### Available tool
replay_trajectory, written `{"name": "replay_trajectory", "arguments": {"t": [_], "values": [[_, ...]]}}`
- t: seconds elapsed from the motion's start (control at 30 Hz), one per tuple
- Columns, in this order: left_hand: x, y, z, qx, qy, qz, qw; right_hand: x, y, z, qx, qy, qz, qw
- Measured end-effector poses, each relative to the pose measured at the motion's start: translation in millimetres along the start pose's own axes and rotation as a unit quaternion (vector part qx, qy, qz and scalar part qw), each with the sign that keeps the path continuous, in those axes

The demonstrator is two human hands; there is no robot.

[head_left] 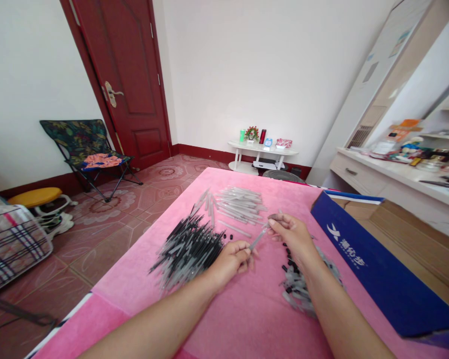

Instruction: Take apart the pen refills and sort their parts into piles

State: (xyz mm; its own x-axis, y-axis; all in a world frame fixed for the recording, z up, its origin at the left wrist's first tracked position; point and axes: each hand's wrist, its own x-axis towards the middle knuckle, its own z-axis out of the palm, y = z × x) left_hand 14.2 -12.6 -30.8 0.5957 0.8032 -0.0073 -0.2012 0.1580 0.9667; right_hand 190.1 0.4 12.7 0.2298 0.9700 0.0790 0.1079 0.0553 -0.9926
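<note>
My left hand is closed around the lower end of a thin grey pen barrel. My right hand pinches the barrel's upper end with its fingertips. Both hands hover over a pink cloth-covered table. To the left of my left hand lies a heap of black pen refills. A pile of clear grey barrels lies farther back. Small black caps and assembled grey pieces lie under my right forearm.
An open cardboard box with a blue flap stands at the table's right. Beyond are a red door, a folding chair, a small white side table and a white dresser.
</note>
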Motion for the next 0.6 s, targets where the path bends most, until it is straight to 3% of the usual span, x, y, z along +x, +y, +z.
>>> {"name": "replay_trajectory", "arguments": {"t": [0.23, 0.43, 0.6], "values": [[-0.6, 1.0, 2.0, 0.028, 0.042, -0.003, 0.999, -2.1, -3.8, 3.0, -0.014, -0.011, -0.001, 1.000], [0.6, -0.5, 1.2, 0.028, 0.059, -0.003, 0.998, -1.0, -2.1, -0.1, -0.007, 0.015, -0.015, 1.000], [-0.1, -2.0, 0.1, 0.026, 0.064, 0.000, 0.998, -2.3, -3.0, 2.0, -0.033, -0.009, -0.016, 0.999]]}}
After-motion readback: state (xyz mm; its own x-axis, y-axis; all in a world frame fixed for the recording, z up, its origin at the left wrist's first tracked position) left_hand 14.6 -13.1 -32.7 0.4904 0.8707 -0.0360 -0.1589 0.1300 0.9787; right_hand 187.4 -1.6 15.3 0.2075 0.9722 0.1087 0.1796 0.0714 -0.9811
